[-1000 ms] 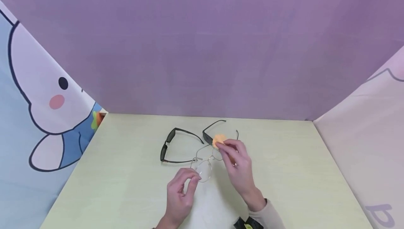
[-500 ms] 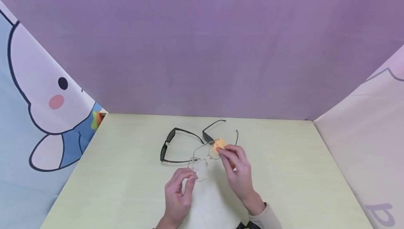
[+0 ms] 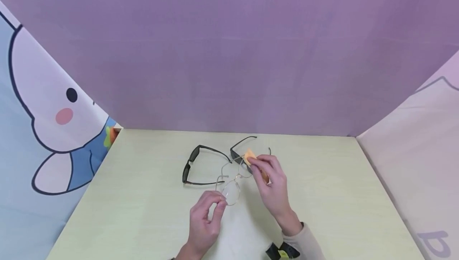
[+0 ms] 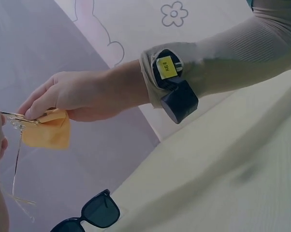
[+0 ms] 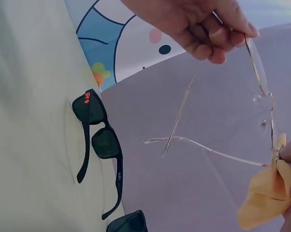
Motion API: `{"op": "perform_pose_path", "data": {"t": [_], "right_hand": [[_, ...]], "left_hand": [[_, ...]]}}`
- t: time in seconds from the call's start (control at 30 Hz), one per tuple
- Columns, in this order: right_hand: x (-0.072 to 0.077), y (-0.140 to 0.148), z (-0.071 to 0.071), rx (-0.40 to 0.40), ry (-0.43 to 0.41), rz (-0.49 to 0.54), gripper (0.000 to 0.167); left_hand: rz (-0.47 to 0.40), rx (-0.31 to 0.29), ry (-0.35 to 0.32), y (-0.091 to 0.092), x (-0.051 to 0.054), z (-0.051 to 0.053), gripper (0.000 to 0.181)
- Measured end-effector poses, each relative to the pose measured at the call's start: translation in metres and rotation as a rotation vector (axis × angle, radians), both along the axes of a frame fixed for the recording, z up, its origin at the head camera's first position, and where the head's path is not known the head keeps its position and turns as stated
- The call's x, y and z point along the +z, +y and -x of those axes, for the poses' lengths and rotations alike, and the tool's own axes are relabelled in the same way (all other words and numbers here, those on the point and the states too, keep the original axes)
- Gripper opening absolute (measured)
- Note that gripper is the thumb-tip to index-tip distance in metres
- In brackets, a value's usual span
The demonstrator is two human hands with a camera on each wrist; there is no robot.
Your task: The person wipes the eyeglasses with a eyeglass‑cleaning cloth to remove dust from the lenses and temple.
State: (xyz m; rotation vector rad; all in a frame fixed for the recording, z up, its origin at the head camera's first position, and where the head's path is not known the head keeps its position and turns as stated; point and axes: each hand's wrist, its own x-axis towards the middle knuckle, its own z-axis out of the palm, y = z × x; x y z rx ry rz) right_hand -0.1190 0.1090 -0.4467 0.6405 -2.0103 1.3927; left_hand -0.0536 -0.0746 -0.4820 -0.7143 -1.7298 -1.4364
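Head view: the left hand (image 3: 204, 220) pinches one rim of the wire-framed glasses (image 3: 232, 193) above the bench (image 3: 143, 204); the right hand (image 3: 274, 190) pinches an orange cloth (image 3: 250, 156) at the other lens. Uneven pressure could bend the bridge; a slip could drop them near the sunglasses (image 3: 194, 154).

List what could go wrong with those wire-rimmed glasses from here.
Slipping: the left hand pinches the wire-rimmed glasses only at one end, so they might twist free.
Bending: the right hand holds the orange cloth at the other lens; hard rubbing could strain the thin bridge between.
Dropping: they are held above the table, so a fall could scratch a lens.
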Motion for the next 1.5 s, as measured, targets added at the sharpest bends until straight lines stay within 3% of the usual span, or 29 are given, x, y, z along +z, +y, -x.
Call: {"op": "perform_pose_path", "data": {"t": [0.23, 0.37, 0.5, 0.63, 0.73, 0.9, 1.0, 1.1, 1.2, 1.4, 1.5], "right_hand": [[-0.002, -0.004, -0.009, 0.056, 0.013, -0.031, 0.028], [-0.003, -0.002, -0.012, 0.087, 0.037, -0.036, 0.029], [0.001, 0.002, -0.013, 0.080, 0.053, -0.025, 0.029], [0.010, 0.006, -0.013, 0.108, 0.051, -0.039, 0.030], [0.019, 0.009, -0.013, 0.185, 0.033, -0.135, 0.030], [0.032, 0.012, -0.016, 0.333, -0.044, -0.400, 0.025], [0.037, 0.012, -0.018, 0.373, -0.119, -0.546, 0.020], [0.041, 0.011, -0.020, 0.383, -0.189, -0.664, 0.018], [0.044, 0.010, -0.022, 0.380, -0.210, -0.721, 0.021], [0.049, 0.004, -0.025, 0.382, -0.146, -0.736, 0.023], [0.048, 0.002, -0.025, 0.388, -0.103, -0.752, 0.021]], "left_hand": [[0.058, 0.056, 0.026, -0.003, -0.002, 0.004, 0.009], [0.137, 0.092, 0.076, -0.008, 0.000, 0.011, 0.016], [0.252, 0.080, 0.131, -0.013, 0.004, 0.018, 0.021], [0.459, 0.108, 0.198, -0.019, 0.010, 0.022, 0.026], [0.633, 0.126, 0.307, -0.024, 0.015, 0.026, 0.026], [0.906, 0.147, 0.482, -0.031, 0.024, 0.031, 0.031], [1.057, 0.164, 0.568, -0.035, 0.028, 0.033, 0.033], [1.153, 0.192, 0.660, -0.039, 0.031, 0.035, 0.031], [1.174, 0.233, 0.734, -0.041, 0.033, 0.037, 0.029], [1.058, 0.278, 0.862, -0.042, 0.035, 0.041, 0.028], [1.020, 0.278, 0.896, -0.042, 0.036, 0.042, 0.029]]}}
